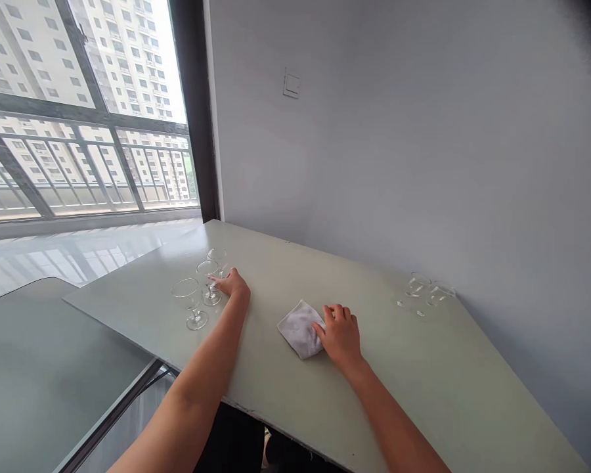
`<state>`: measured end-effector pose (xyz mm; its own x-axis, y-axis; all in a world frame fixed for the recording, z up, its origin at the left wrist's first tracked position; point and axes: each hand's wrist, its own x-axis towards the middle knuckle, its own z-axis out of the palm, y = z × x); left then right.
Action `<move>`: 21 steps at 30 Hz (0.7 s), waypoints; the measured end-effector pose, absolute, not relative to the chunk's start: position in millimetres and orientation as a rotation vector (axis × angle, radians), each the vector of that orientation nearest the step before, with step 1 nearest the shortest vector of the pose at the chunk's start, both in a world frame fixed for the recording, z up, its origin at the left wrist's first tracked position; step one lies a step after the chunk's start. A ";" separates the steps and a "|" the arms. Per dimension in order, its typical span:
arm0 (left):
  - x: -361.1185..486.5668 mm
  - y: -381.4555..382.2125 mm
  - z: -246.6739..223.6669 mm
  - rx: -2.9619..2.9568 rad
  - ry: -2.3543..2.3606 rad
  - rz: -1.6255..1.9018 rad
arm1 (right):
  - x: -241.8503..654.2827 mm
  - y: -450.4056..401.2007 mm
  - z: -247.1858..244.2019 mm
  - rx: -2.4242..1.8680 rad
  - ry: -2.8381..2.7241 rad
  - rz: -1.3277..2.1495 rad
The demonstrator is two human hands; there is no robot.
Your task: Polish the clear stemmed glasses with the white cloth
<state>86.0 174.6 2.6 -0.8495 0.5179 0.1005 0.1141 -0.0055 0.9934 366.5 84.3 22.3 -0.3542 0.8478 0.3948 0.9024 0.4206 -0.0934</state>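
This looks like a room in a high-rise flat, though it could pass for a small office. A tall dark-framed window (91, 105) gives onto a railing (98, 167) and an apartment block (123, 52) full of small windows. Plain grey walls (423, 151), a light switch (291, 85), a glossy pale floor (103, 253) and a simple table (285, 276) furnish the rest.

Head cam: looks fwd/down over tabletop (404, 381), wall ahead.

Bright daylight from the window (88, 105) at ten o'clock, partly overexposed; wide-angle stretching; dark blurred corner at one o'clock.
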 end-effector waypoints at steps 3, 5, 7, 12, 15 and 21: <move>80.4 179.8 2.0 0.383 2.141 1.947 | 352.7 63.2 21.3 -1.267 -2.311 -0.181; 79.6 183.3 1.7 0.354 2.177 1.938 | 342.3 53.0 15.5 -1.219 -2.406 -0.077; 82.0 185.9 1.1 0.420 2.168 1.909 | 336.7 50.9 6.6 -1.265 -2.430 0.000; 107.5 182.2 0.7 0.763 2.044 1.751 | 353.2 74.0 -3.1 -1.270 -2.075 0.587; 133.5 171.6 5.1 0.993 1.968 1.670 | 377.6 90.1 9.4 -1.177 -1.441 1.126; 178.1 146.0 10.4 1.692 1.752 1.661 | 416.1 90.9 37.4 -0.919 -0.932 1.467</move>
